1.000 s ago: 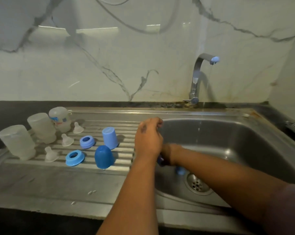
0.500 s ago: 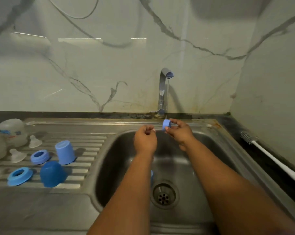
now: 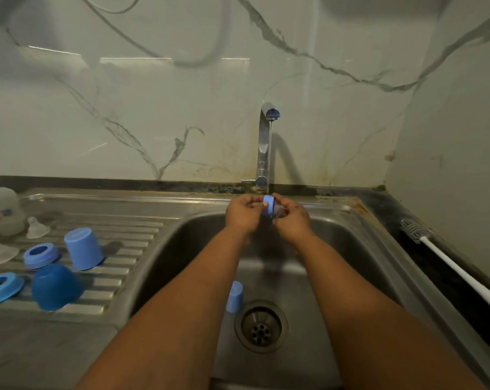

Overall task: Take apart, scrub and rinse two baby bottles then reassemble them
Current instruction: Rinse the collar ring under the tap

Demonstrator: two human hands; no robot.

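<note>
Under the thin stream from the tap (image 3: 267, 142), my left hand (image 3: 244, 213) and my right hand (image 3: 290, 216) both pinch a small blue screw ring (image 3: 268, 205) between their fingertips, over the back of the sink basin (image 3: 350, 249). A light blue cap (image 3: 235, 297) stands in the basin beside the drain (image 3: 261, 326). On the ribbed drainboard (image 3: 131, 249) at the left lie another light blue cap (image 3: 83, 249), a dark blue cap (image 3: 55, 287), two blue rings (image 3: 40, 256) (image 3: 0, 288), two clear teats (image 3: 37, 228) (image 3: 0, 251) and a frosted bottle (image 3: 2, 211).
A bottle brush (image 3: 440, 257) with a white handle lies on the dark counter right of the sink. The marble wall closes in at the back and on the right. Water runs from the tap.
My hands rose from the bottom of the basin to the tap stream with the blue ring. Since half a second ago my left hand has joined the right on the ring.
</note>
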